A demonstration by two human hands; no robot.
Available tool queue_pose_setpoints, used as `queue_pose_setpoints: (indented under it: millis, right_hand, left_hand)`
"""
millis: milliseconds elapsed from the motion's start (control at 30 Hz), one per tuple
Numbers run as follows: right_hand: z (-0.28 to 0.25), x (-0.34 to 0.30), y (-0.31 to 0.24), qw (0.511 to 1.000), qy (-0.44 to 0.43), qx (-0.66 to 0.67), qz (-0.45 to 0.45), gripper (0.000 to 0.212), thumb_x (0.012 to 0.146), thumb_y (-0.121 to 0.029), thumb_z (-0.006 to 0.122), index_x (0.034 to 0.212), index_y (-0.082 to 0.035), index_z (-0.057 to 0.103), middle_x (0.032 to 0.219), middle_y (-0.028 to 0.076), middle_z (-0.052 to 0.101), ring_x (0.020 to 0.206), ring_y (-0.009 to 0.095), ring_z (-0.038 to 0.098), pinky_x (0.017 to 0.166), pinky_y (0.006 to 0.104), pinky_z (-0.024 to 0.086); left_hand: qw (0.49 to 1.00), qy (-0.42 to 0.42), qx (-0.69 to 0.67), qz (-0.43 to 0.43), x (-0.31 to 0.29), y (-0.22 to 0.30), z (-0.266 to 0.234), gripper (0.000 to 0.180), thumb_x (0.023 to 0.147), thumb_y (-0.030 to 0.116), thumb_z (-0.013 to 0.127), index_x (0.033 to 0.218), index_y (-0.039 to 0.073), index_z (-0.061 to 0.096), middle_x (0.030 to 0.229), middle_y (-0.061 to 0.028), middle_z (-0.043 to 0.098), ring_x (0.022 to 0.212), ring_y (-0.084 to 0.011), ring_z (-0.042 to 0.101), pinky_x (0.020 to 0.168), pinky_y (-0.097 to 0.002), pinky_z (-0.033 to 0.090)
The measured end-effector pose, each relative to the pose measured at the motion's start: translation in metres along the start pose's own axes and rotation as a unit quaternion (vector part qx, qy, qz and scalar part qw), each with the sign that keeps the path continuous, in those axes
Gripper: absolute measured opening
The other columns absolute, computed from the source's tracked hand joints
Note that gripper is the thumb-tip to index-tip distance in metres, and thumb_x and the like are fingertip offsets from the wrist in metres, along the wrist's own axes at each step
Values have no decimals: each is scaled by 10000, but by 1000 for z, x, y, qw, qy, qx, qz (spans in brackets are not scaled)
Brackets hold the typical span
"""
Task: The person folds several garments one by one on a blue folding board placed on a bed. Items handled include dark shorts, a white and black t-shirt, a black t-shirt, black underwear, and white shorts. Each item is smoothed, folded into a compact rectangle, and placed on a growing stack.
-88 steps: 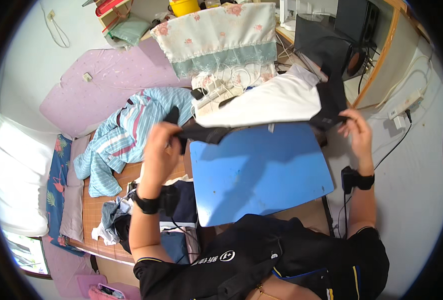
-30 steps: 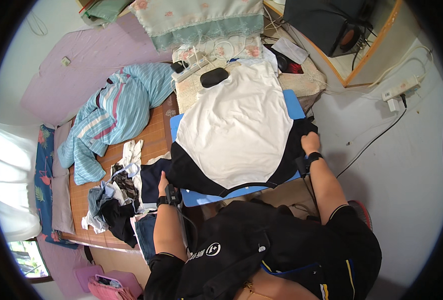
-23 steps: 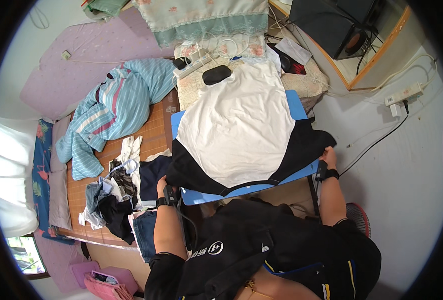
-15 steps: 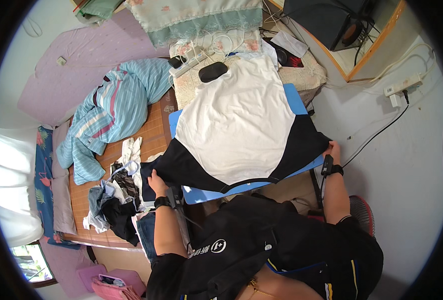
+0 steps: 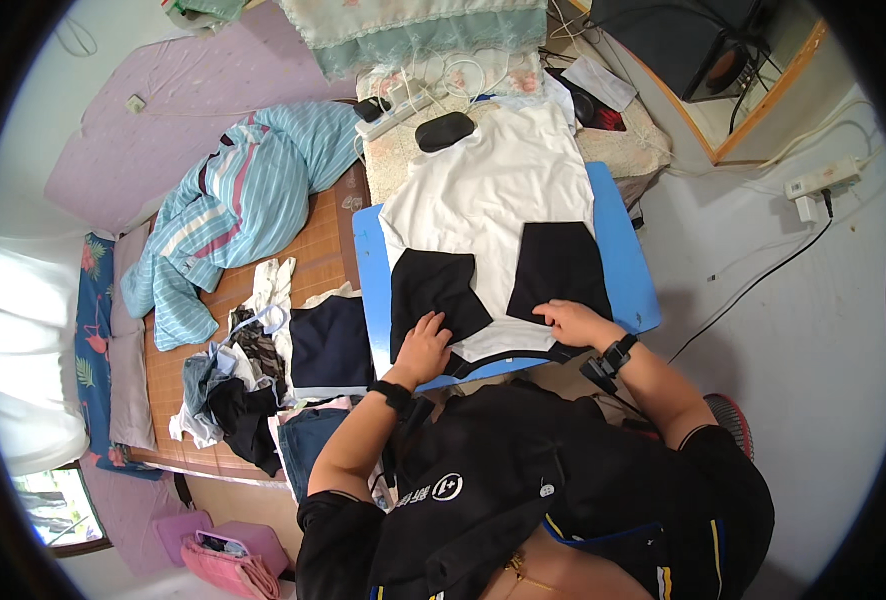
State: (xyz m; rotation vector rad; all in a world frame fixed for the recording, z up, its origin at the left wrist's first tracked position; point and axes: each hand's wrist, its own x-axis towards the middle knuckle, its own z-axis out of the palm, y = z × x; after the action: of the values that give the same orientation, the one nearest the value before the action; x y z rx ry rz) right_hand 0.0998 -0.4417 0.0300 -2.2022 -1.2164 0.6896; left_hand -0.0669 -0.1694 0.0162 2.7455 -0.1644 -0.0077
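Note:
A white T-shirt (image 5: 488, 190) with black sleeves lies spread on a blue tabletop (image 5: 623, 260), its black-edged neckline nearest my body. Both sleeves are folded inward over the white part. On the left sleeve (image 5: 433, 285) rests my left hand (image 5: 423, 348), its fingers spread and flat on the cloth. My right hand (image 5: 580, 325) touches the lower part of the right sleeve (image 5: 561, 265), fingers stretched out toward the shirt's middle. Neither hand grips the cloth. The shirt's far end lies over a patterned cloth beyond the tabletop.
To the left, a bed mat carries a folded navy garment (image 5: 331, 345), jeans (image 5: 305, 440), a clothes heap (image 5: 233, 395) and a striped blue quilt (image 5: 253, 205). A black case (image 5: 445, 131) and power strip (image 5: 395, 118) lie beyond. A cable (image 5: 753, 285) hangs at the right wall.
The sleeves, stretched out sideways before, are now folded in over the shirt. My hands moved inward from the sleeve ends and let go of them. The folded navy garment is now uncovered.

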Motion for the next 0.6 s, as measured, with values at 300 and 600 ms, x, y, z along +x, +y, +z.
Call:
queue_pose_setpoints:
  millis: [300, 600]
  right_hand:
    - [-20, -46, 25, 989, 113, -15, 98, 277, 651, -83, 605, 922, -35, 568, 798, 87, 534, 762, 273, 539, 676, 346, 454]
    - [2, -65, 57, 966, 158, -166, 118, 70, 637, -19, 557, 692, -44, 522, 736, 113, 499, 713, 308, 514, 631, 409, 426]
  left_hand:
    - [999, 21, -34, -34, -29, -19, -37, 198, 688, 102, 606, 865, 43, 542, 973, -127, 512, 902, -306, 500, 802, -355, 421]
    - [999, 42, 22, -11, -41, -38, -12, 99, 648, 59, 576, 735, 52, 529, 845, -88, 509, 819, -273, 491, 723, -354, 430]
